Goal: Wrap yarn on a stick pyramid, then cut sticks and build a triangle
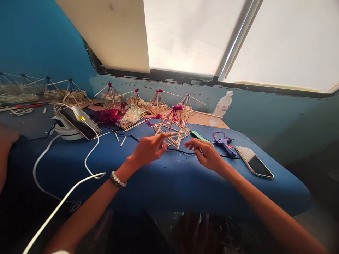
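Note:
A pyramid of thin wooden sticks (173,128) tied at its top with magenta yarn stands on the blue table (164,176). My left hand (149,148) reaches to its near edge, forefinger stretched out and touching a stick, holding nothing. My right hand (206,152) hovers just right of the pyramid, fingers spread and curved downward, above a black cord, close to a green-handled tool (198,136). I wear a beaded bracelet (118,180) on my left wrist.
A blue glue gun (224,143) and a phone (254,161) lie to the right. A second phone (79,121) rests on a white stand at the left, white cable trailing. Several finished stick pyramids (135,98), yarn (109,114) and a water bottle (221,107) line the back. Another person's hand (6,139) shows at far left.

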{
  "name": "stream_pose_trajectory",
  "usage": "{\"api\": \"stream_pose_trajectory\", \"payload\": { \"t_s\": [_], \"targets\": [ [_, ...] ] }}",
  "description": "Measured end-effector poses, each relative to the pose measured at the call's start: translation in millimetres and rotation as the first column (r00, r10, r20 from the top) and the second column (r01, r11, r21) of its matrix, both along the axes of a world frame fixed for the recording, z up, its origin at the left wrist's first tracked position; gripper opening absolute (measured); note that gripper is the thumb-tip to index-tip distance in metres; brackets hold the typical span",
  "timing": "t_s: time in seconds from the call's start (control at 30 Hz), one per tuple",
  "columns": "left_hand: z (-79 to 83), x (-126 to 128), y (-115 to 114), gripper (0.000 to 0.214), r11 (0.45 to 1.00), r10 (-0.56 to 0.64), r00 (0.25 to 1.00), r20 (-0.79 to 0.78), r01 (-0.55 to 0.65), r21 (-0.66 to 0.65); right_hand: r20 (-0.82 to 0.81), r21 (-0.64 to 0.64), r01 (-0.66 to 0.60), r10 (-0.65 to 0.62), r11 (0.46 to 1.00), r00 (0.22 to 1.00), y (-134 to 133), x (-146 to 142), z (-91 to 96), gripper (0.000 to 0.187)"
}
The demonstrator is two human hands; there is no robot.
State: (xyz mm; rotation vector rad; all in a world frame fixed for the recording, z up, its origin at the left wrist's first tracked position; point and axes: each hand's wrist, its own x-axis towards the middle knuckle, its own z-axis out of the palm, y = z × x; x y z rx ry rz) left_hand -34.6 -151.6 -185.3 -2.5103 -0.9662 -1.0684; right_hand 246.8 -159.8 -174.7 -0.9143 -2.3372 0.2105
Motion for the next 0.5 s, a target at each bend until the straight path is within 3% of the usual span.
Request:
{"api": "stream_pose_trajectory", "payload": {
  "t_s": [0.1,0.23,0.3,0.4,0.5],
  "targets": [
    [-2.4,11,19,0.035,0.989,-0.020,0.994,-0.104,0.034,0.142,-0.238,-0.177,-0.064,0.021,0.982,0.971,13,-40,12.4,0.034],
    [11.2,6,50,0.031,0.965,0.008,0.990,-0.139,0.029,0.261,-0.300,-0.304,-0.122,0.026,0.945,0.953,35,-81,24.1,0.031],
    [22.8,-1,67,0.036,0.969,0.024,0.993,-0.115,0.005,0.246,-0.270,-0.269,-0.059,-0.017,0.961,0.963,46,-93,27.1,0.030],
    [36.2,-11,87,0.043,0.977,0.031,0.996,-0.087,-0.012,0.211,-0.239,-0.104,0.047,-0.071,0.993,0.968,54,-98,25.9,0.025],
    [38.6,-13,94,0.045,0.962,-0.087,0.988,-0.126,0.116,0.247,-0.215,-0.008,0.031,-0.032,0.999,0.976,55,-92,18.5,0.028]
  ]
}}
